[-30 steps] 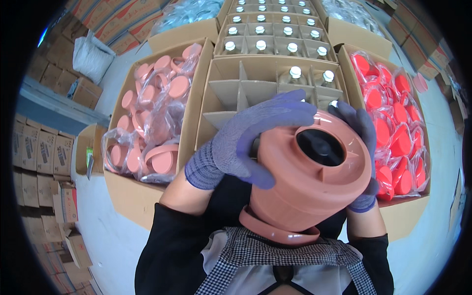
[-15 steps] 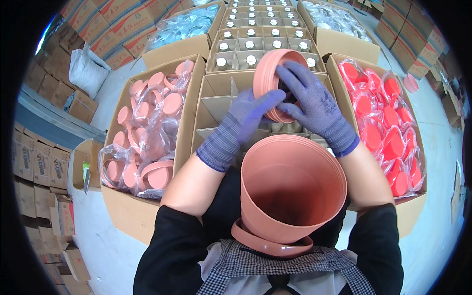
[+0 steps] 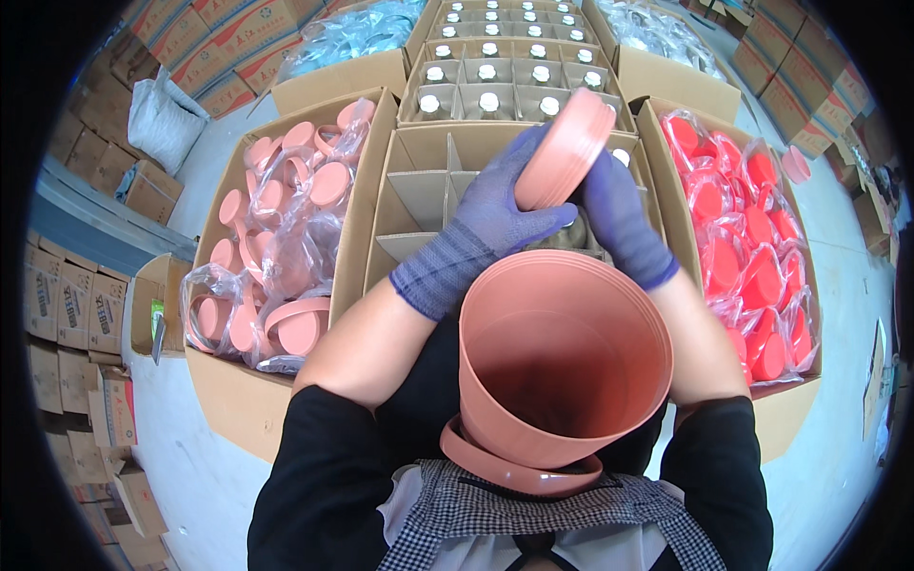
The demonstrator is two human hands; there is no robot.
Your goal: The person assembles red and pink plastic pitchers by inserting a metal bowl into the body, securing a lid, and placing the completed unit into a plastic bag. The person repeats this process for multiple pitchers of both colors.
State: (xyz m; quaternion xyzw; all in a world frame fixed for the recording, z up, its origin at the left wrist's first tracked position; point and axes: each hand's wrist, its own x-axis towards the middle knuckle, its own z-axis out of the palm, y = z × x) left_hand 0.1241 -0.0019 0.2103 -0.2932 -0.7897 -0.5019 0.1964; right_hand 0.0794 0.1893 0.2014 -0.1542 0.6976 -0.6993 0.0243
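Observation:
My left hand (image 3: 505, 209), in a purple-grey knit glove, grips a round salmon-pink lid (image 3: 568, 147) with a ridged rim. The lid is tilted up, nearly edge-on. My right hand (image 3: 625, 217), gloved alike, is raised against the lid's right side; its fingers are partly hidden behind the lid. Below both hands, close to my body, stands a large salmon-pink tapered bucket (image 3: 533, 333), its mouth facing up. A shiny pink band (image 3: 519, 474) curves round the bucket's lower side, against my checked apron.
A divided carton (image 3: 414, 200) lies ahead, with white-capped bottles (image 3: 488, 103) in the carton beyond. Pink bagged parts (image 3: 286, 205) fill a left box, red bagged parts (image 3: 757, 228) a right one. A white sack (image 3: 164, 124) and stacked cartons (image 3: 252, 48) stand at far left.
The lid has turned from showing its hollow side to nearly edge-on and shifted right. My left hand has moved up round its rim. My right hand has dropped from inside the lid to behind it.

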